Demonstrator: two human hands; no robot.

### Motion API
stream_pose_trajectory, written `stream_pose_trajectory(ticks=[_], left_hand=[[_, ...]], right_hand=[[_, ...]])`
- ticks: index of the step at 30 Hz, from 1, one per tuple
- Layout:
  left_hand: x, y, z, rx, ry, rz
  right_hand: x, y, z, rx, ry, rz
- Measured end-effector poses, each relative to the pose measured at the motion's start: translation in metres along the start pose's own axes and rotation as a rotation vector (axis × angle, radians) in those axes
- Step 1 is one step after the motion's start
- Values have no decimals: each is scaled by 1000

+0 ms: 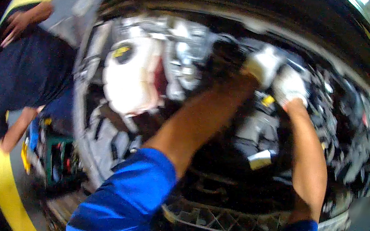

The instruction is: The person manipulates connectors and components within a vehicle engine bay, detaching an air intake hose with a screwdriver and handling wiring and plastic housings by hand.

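Both my arms reach deep into a car's engine bay. My left hand [263, 65], in a white work glove, is at the far middle of the bay among dark engine parts. Close beside it on the right is my right hand [291, 85], gloved in white too. Motion blur smears the fingers of both hands, and whatever they touch is hidden. Just below the hands shows a small yellow cap-like part [268, 100]. Nearer me lies a grey engine part [259, 128] with a white and yellow label [260, 159] on it.
A white coolant tank [132, 77] with a black cap [122, 52] fills the left of the bay. The front crossmember [228, 218] runs across near my body. Another person in dark clothes [30, 70] is at the left, above a green tool box [59, 160].
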State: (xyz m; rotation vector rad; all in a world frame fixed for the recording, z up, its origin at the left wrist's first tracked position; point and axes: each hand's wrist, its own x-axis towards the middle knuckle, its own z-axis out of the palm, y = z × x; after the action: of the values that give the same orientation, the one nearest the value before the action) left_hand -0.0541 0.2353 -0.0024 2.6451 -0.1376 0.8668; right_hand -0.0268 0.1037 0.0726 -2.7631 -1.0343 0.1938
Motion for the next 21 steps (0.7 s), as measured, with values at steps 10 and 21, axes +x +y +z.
stream_pose_trajectory(ticks=[10,21], left_hand=[[-15,-15,6,-101,130,-196],[-1,-1,-1,-156,-6,-300]], right_hand=[[-23,0,-20,-353,149,-453],[-20,13,-28,-481,116,-196]])
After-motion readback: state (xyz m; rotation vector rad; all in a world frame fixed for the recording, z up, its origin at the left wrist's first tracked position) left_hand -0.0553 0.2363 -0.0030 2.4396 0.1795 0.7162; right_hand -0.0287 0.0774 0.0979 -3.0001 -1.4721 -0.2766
